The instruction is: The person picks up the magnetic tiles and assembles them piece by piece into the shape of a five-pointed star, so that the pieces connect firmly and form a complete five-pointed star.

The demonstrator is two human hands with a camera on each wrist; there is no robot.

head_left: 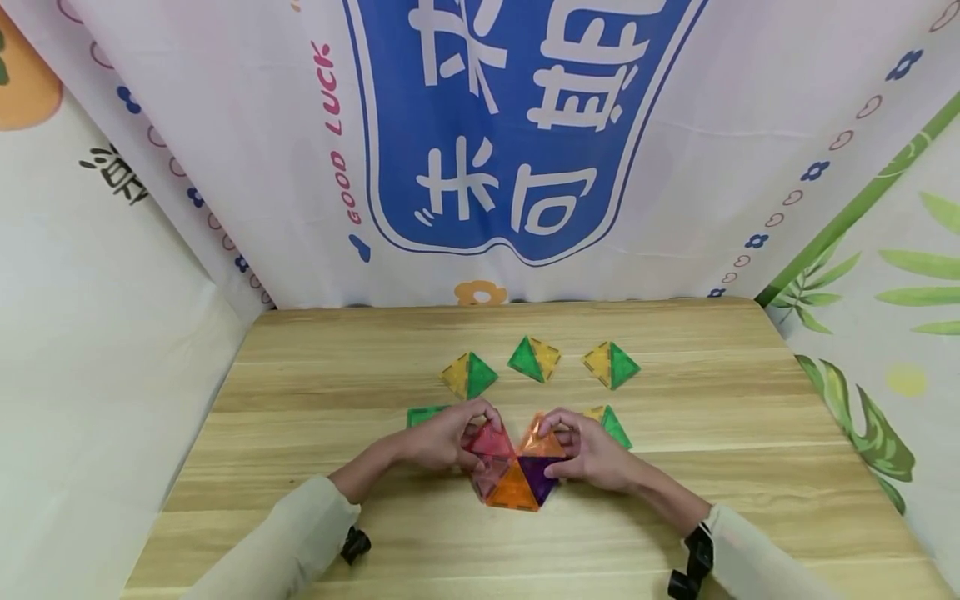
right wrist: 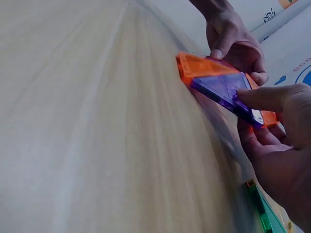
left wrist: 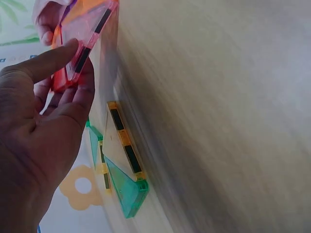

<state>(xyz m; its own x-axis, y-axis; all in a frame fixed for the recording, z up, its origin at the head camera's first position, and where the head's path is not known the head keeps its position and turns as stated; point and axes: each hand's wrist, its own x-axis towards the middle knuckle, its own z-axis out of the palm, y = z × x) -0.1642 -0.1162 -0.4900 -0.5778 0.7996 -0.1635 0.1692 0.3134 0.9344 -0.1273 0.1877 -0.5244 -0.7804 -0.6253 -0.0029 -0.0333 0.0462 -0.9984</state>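
Right now the left hand (head_left: 442, 435) pinches the red tile (head_left: 491, 440) at ten o'clock of the tile cluster (head_left: 513, 471); the right hand (head_left: 592, 454) grips the orange tile (head_left: 542, 440) at two. Both sit equally close, cluster lying between them mid-table (head_left: 375, 533), with no clear long axis.

Pale beige long sleeves (head_left: 300, 533), black wrist straps (head_left: 693, 562) at both cuffs

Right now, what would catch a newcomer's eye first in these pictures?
Probably the bright cluster of triangular tiles, pink, orange and purple, at the middle of the wooden table, with the left hand and right hand gripping it from either side. Beyond them lie yellow-and-green tile pairs.
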